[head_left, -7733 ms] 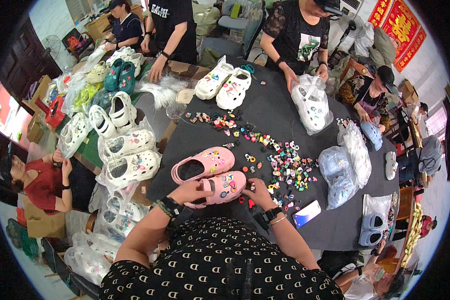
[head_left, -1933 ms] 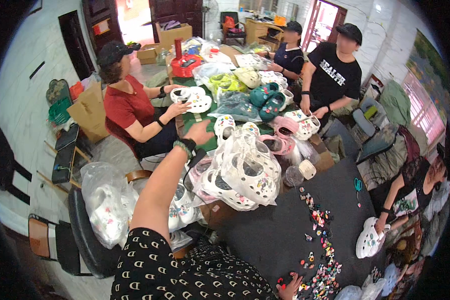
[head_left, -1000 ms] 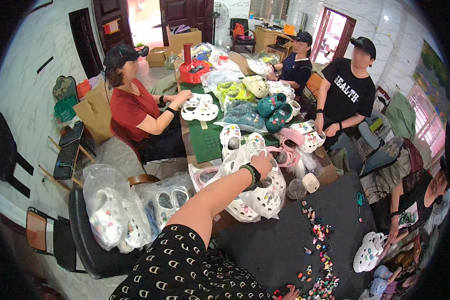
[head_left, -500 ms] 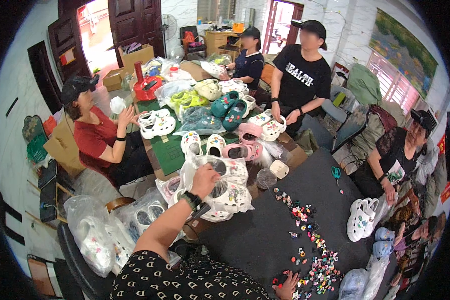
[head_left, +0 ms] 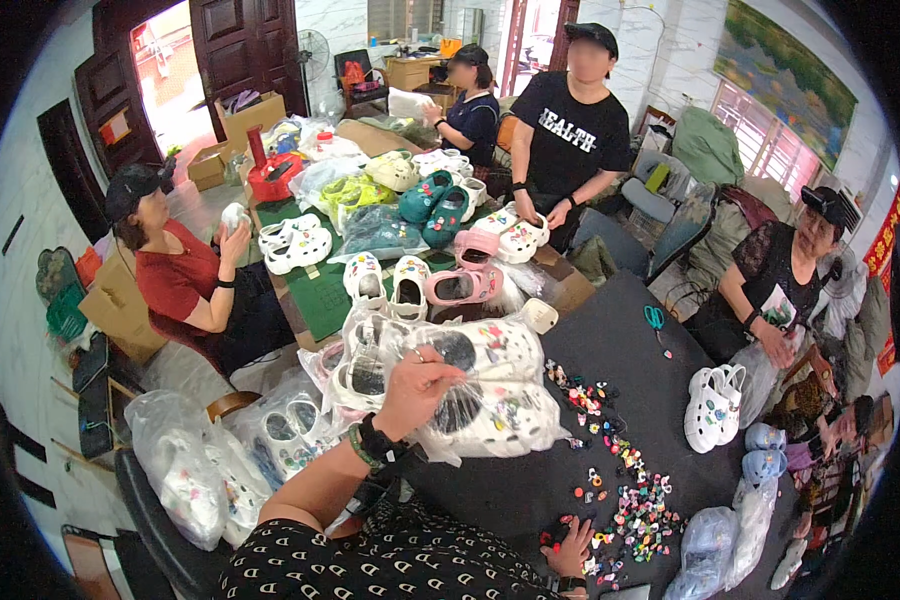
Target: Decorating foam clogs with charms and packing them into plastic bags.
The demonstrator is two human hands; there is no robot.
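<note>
My left hand (head_left: 417, 392) pinches the edge of a clear plastic bag (head_left: 540, 432) with a pair of white clogs (head_left: 500, 405) inside, colourful charms on them. The bag is tilted over the left edge of the black tabletop (head_left: 490, 500). Beneath and left of it, more white clogs (head_left: 355, 378) lie partly covered by plastic. Down at the near edge, my right hand (head_left: 574, 550) rests on the tabletop with fingers apart, holding nothing I can see. A few red charms touch its fingertips, beside a spread of small colourful shoe charms (head_left: 642, 510).
Teal scissors (head_left: 654, 317) and a pair of white clogs (head_left: 712, 408) lie on the right side, near a seated co-worker. Pink clogs (head_left: 470, 285) and teal clogs (head_left: 440, 205) crowd the far table. Bagged clogs (head_left: 175, 485) sit at my left. Three other co-workers surround the far table.
My left hand has brought the bagged white clogs rightward and a little nearer, over the black tabletop. My right hand stays by the charms. The far seated co-worker now holds up something white.
</note>
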